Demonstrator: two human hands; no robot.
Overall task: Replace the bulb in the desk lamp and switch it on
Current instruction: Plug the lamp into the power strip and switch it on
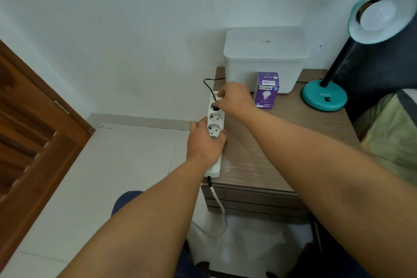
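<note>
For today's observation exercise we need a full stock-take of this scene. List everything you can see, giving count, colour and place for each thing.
Desk lamp: one, teal base and shade with black stem, right rear of the table.
Bulb: one, white, fitted in the lamp shade.
Bulb box: one, purple, upright in front of the bin.
Lidded bin: one, white, rear of the table against the wall.
Power strip: one, white, along the table's left edge.
Plug: one, black with black cord, at a far socket of the strip.
Table: one, grey-brown wood grain.
Door: one, brown wood, left.
Left hand: one, gripping the strip.
Right hand: one, fingers on the plug.
</note>
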